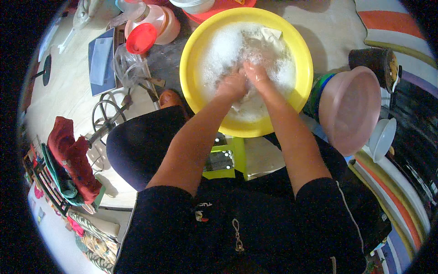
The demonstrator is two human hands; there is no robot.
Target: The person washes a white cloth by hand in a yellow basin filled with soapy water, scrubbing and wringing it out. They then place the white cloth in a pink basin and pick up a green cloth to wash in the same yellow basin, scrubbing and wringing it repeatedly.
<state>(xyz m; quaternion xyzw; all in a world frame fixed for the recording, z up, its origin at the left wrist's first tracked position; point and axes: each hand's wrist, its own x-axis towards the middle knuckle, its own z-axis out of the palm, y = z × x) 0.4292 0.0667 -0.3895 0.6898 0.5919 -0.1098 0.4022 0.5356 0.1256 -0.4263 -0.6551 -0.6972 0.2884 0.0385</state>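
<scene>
A yellow basin (192, 93) full of sudsy water stands in front of me. Both my hands are down in it, close together near the middle. My left hand (232, 86) is closed on a wet pale cloth, most of which lies under the foam. Just beside it, my right hand (256, 74) is also closed on the cloth, fingertips partly hidden by suds and water. A cream corner of cloth (271, 34) sticks up through the foam toward the far right side of the basin.
Right of the basin stand a pink basin (350, 112), a small white bowl (382, 139) and a dark pot (372, 66). Far left are a red-lidded container (142, 38), a clear plastic bag (127, 66) and a blue tray (101, 61). A green stool (238, 157) shows between my legs.
</scene>
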